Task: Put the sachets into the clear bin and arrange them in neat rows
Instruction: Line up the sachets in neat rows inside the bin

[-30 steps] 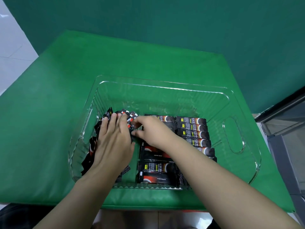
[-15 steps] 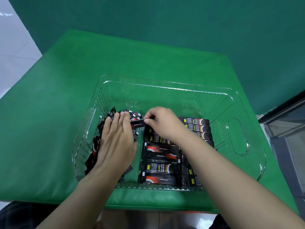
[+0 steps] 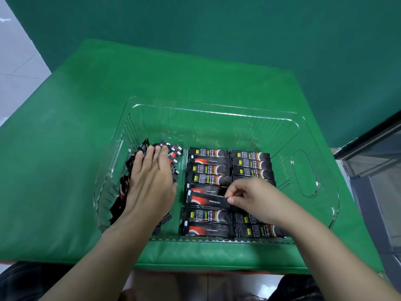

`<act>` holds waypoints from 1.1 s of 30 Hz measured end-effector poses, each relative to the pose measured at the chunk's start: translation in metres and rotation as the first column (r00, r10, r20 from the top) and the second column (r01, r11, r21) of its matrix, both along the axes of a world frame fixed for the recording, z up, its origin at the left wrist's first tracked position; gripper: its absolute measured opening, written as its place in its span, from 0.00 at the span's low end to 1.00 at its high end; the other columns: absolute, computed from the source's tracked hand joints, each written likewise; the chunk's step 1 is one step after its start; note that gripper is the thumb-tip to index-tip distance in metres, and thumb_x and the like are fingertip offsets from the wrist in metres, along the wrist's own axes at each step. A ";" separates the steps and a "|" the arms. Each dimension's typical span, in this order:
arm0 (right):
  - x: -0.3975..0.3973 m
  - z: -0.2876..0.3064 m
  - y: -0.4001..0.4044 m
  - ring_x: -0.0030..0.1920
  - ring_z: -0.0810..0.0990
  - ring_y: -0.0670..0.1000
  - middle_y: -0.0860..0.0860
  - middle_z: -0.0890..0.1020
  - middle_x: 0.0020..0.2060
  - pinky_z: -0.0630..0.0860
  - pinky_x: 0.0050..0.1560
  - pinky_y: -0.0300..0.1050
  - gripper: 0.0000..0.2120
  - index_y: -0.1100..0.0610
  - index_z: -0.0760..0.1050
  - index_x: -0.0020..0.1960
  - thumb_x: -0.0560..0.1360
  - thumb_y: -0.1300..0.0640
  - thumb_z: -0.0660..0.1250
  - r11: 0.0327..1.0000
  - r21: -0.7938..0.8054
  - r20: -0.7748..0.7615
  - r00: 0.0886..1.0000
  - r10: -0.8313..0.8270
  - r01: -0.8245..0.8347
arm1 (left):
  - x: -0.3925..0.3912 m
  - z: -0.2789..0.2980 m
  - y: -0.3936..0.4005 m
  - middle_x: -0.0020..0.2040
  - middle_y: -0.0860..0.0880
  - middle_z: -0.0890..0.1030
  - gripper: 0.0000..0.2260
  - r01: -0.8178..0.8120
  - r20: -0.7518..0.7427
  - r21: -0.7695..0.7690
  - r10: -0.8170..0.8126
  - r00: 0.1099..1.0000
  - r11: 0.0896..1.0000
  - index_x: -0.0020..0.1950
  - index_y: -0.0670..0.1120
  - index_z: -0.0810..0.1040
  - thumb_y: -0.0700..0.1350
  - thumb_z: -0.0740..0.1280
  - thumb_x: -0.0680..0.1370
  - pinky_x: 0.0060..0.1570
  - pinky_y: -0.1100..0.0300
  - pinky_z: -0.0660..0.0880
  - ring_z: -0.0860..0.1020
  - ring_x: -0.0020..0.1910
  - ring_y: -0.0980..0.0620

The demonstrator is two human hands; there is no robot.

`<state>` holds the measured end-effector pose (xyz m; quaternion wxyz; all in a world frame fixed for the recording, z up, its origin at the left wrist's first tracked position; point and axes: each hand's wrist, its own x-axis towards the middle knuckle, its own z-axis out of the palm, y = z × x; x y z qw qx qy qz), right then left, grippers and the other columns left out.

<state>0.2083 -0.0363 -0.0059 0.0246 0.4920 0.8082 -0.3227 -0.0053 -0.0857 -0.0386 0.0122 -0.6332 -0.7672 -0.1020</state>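
A clear plastic bin (image 3: 217,114) stands on the green table. Black and red coffee sachets lie inside it. Two neat rows of sachets (image 3: 251,164) fill its middle and right part. A loose pile of sachets (image 3: 171,155) sits at the bin's left side. My left hand (image 3: 149,183) rests flat on that pile with straight fingers. My right hand (image 3: 249,196) pinches the right end of one sachet (image 3: 206,199) that lies across the middle row.
The green padded table (image 3: 86,127) surrounds the bin, with its front edge close to me. A green backdrop rises behind. A grey cabinet or glass frame (image 3: 377,161) stands at the right. White floor tiles show at the left.
My right hand drew back from the far end of the middle row toward me and now pinches a sachet lower in that row. The left hand stayed on the pile.
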 end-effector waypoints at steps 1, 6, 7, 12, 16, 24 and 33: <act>0.000 0.000 -0.003 0.38 0.74 0.36 0.38 0.78 0.37 0.68 0.39 0.33 0.06 0.44 0.75 0.42 0.75 0.54 0.68 1.000 -0.006 0.014 1.000 0.018 -0.018 | 0.000 0.000 0.000 0.77 0.41 0.59 0.37 -0.003 0.002 0.000 0.003 1.000 1.000 0.77 0.38 0.51 0.51 0.67 0.76 0.71 0.54 0.36 0.52 0.77 0.45; -0.008 -0.003 -0.013 0.44 0.76 0.43 0.43 0.80 0.43 0.70 0.44 0.37 0.04 0.50 0.79 0.49 0.75 0.51 0.68 0.995 0.032 0.081 0.993 0.091 -0.094 | 0.000 0.000 0.000 0.76 0.41 0.59 0.37 -0.009 0.006 -0.008 0.009 1.000 1.000 0.76 0.38 0.52 0.50 0.68 0.76 0.71 0.53 0.37 0.52 0.77 0.45; -0.010 -0.005 -0.015 0.45 0.76 0.44 0.44 0.80 0.44 0.70 0.45 0.38 0.07 0.50 0.78 0.51 0.74 0.51 0.69 0.992 0.061 0.092 0.991 0.100 -0.106 | 0.000 0.001 0.000 0.76 0.41 0.60 0.37 -0.009 0.006 -0.008 0.009 1.000 1.000 0.76 0.37 0.53 0.50 0.68 0.76 0.71 0.53 0.37 0.53 0.77 0.45; -0.019 -0.010 -0.023 0.56 0.71 0.48 0.47 0.75 0.51 0.69 0.56 0.44 0.15 0.50 0.74 0.55 0.72 0.47 0.70 0.963 0.154 0.151 0.969 0.198 -0.220 | 0.000 0.000 0.000 0.76 0.41 0.59 0.37 -0.002 0.003 -0.004 0.002 1.000 1.000 0.77 0.38 0.52 0.50 0.68 0.76 0.71 0.54 0.36 0.52 0.77 0.45; -0.027 -0.012 -0.027 0.56 0.71 0.49 0.48 0.76 0.52 0.68 0.54 0.43 0.14 0.51 0.74 0.56 0.73 0.48 0.69 0.936 0.187 0.192 0.945 0.263 -0.298 | 0.000 0.000 0.001 0.76 0.41 0.60 0.37 -0.005 0.008 -0.002 0.005 1.000 1.000 0.76 0.38 0.52 0.50 0.68 0.76 0.71 0.53 0.37 0.53 0.77 0.45; -0.028 -0.013 -0.028 0.54 0.73 0.50 0.48 0.76 0.48 0.67 0.48 0.43 0.11 0.52 0.73 0.55 0.74 0.50 0.67 0.938 0.197 0.176 0.952 0.251 -0.284 | 0.000 0.000 0.000 0.76 0.42 0.59 0.37 -0.003 0.011 -0.007 0.003 1.000 1.000 0.77 0.38 0.52 0.51 0.67 0.76 0.73 0.52 0.39 0.52 0.77 0.46; -0.060 -0.002 0.003 0.48 0.75 0.49 0.48 0.78 0.48 0.70 0.48 0.42 0.10 0.55 0.76 0.54 0.75 0.53 0.68 0.972 0.196 -0.028 0.990 0.135 -0.127 | 0.001 0.002 -0.001 0.77 0.41 0.58 0.37 0.008 0.032 -0.013 -0.008 0.999 1.000 0.77 0.37 0.50 0.50 0.66 0.77 0.73 0.53 0.38 0.50 0.77 0.46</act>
